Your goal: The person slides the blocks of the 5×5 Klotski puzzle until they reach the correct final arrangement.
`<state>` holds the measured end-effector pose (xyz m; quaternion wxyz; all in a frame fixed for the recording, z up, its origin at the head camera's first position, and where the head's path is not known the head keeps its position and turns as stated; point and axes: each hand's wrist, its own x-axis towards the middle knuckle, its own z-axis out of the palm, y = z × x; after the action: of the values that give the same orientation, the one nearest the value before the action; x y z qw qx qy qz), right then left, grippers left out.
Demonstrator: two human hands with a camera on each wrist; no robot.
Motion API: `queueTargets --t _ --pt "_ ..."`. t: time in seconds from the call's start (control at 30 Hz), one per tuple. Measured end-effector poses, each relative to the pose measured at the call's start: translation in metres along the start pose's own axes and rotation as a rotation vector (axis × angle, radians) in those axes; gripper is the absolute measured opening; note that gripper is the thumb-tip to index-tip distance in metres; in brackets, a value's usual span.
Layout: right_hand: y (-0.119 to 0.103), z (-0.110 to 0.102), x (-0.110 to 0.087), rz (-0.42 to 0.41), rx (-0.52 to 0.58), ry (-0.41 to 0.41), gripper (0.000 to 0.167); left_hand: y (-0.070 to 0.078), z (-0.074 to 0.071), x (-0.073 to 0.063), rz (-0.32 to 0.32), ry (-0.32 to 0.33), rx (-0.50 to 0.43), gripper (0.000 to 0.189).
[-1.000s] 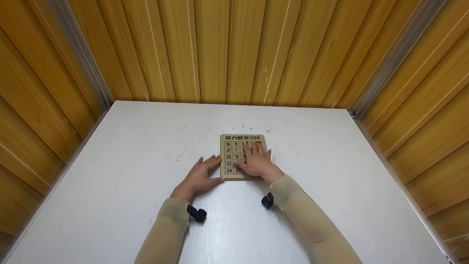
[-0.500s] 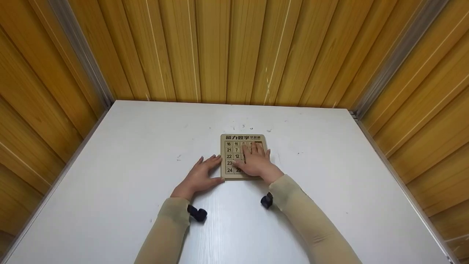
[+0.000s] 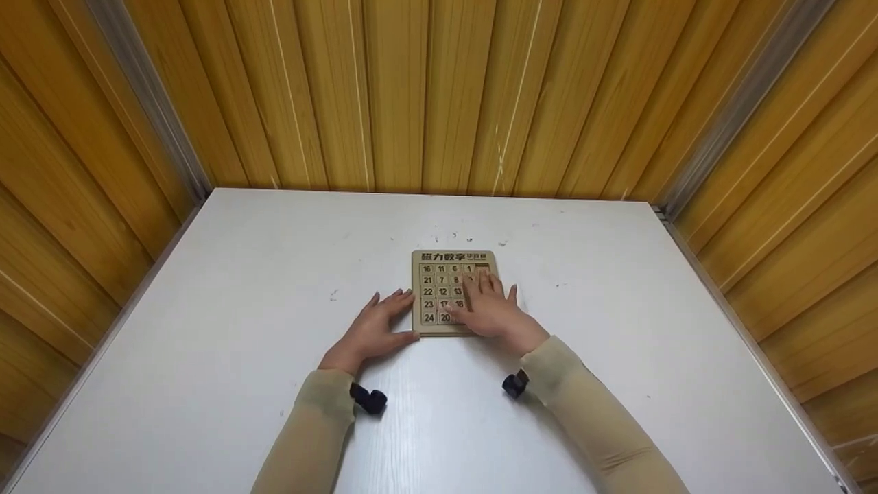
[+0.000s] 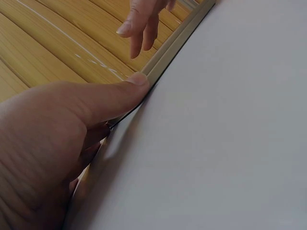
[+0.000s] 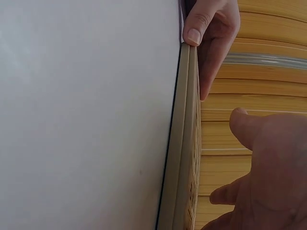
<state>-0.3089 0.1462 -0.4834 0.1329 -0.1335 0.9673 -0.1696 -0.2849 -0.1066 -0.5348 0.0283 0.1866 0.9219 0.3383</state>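
Note:
A sliding number puzzle (image 3: 446, 256), a flat wooden-coloured board with rows of numbered tiles, lies on the white table. My left hand (image 3: 374, 329) holds its near left corner; the thumb (image 4: 136, 79) lies on the near edge and the straight fingers run along the left side. Over the right part of the tiles is my right hand (image 3: 494, 309), fingers spread and pointing down, holding nothing. Whether its fingertips touch tiles I cannot tell. Visible tiles include the 6 tile (image 3: 455, 269) and 13 tile (image 3: 457, 291); a dark gap shows at the top right. My right hand hides the lower-right tiles.
The white table (image 3: 206, 309) reaches back to wood-patterned wall panels (image 3: 398, 96), with more panels on both sides. Grey metal posts (image 3: 147, 96) stand at the rear corners. Small dark marks dot the tabletop behind the puzzle.
My right hand has shifted right and slightly toward me, uncovering more tiles in the middle columns. My left hand and the board have stayed in place.

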Motion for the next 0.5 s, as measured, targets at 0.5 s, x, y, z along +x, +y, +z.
queueTargets --t 0.5 --pt "0.008 0.002 -0.017 0.014 0.019 -0.033 0.089 0.001 0.0 0.0 -0.014 -0.01 -0.007 0.079"
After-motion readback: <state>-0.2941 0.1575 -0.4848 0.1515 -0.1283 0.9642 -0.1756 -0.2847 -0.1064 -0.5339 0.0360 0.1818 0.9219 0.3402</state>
